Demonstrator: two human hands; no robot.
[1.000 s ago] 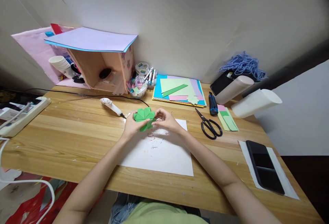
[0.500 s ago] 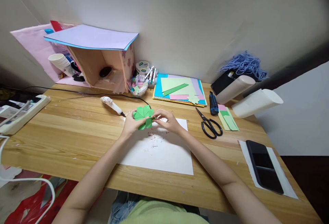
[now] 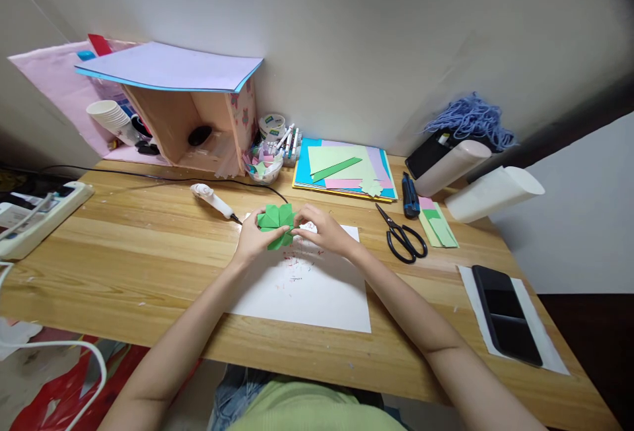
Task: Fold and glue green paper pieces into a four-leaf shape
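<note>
Both my hands hold a green folded paper piece point(image 3: 276, 222) just above the far edge of a white sheet point(image 3: 307, 289) on the wooden desk point(image 3: 139, 259). My left hand point(image 3: 253, 241) grips its left side with curled fingers. My right hand point(image 3: 319, 230) pinches its right edge with thumb and fingertips. Small coloured paper scraps lie on the white sheet right under the hands.
A white glue gun point(image 3: 212, 200) with a black cord lies left of the hands. Black scissors point(image 3: 402, 238), a blue cutter point(image 3: 409, 196), a stack of coloured paper point(image 3: 347, 170), a bowl of scraps point(image 3: 264, 170) and a phone point(image 3: 505, 313) sit to the right and behind. A power strip point(image 3: 34, 216) lies far left.
The green paper piece has been turned a little between my fingers, and my right hand has closed in on its right edge. The view shifted slightly.
</note>
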